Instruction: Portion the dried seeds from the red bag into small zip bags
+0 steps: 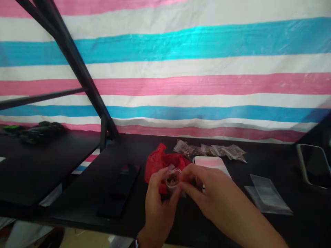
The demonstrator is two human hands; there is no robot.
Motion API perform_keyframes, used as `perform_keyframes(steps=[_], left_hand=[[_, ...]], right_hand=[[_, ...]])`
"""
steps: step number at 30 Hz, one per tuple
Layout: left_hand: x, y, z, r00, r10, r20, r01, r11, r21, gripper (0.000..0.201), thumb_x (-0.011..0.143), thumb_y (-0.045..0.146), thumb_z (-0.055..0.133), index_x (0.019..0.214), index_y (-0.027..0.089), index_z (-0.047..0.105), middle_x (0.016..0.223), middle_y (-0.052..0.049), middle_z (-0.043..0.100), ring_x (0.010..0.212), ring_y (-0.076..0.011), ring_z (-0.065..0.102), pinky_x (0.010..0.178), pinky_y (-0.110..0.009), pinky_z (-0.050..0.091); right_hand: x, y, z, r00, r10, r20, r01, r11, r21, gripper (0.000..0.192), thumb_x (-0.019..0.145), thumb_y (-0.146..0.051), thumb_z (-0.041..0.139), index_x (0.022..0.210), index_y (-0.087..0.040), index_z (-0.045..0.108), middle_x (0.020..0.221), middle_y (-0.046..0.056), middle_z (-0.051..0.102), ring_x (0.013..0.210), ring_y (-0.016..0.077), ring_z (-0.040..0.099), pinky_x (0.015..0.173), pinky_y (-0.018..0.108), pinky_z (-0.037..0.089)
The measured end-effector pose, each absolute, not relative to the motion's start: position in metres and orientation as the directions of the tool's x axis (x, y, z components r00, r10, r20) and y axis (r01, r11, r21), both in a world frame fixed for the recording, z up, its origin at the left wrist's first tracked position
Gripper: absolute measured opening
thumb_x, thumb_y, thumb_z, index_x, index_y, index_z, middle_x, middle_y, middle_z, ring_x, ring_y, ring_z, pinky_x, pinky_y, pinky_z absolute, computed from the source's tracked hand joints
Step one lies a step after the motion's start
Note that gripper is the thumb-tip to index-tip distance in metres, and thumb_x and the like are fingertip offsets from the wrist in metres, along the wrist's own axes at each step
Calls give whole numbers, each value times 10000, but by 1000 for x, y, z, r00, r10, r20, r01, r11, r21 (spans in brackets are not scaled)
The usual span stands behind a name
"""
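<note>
Bare right forearm reaches up from the lower edge, closest to the camera, ending in the right hand, whose thumb and fingers pinch the rim of a small clear container. Opposite, the left hand, with a dark watch at its wrist, grasps the container's other side between thumb and fingers. Brownish bits show inside its round mouth; whether it is a bag or a cup I cannot tell. It is held above the black bench, in front of a crumpled red plastic bag. Behind the right hand lies a pale flat rectangular object, partly covered. Filled clear sachets lie in a row farther back. Two flat clear bags overlap to the right, near a light-rimmed phone; a dark flat device lies left of the hands.
</note>
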State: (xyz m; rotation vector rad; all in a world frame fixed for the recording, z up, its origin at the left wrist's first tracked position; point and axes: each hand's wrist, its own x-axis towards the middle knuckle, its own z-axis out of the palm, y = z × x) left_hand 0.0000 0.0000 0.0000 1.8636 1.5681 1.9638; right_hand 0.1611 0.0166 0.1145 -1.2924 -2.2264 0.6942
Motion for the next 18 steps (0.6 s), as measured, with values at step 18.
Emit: perform_keyframes(steps=[18], left_hand=[[68,64,23,75,954,291,14,-293,956,224,909,319,708,1096,224,784,1051,-59,835,953,-239,763,868,-366,606]], right_hand=[[249,66,57,-18,936,351,351,335,-874,255,952,-461,602,864,-229,661,633,-17,612,582,173,577,567,279,446]])
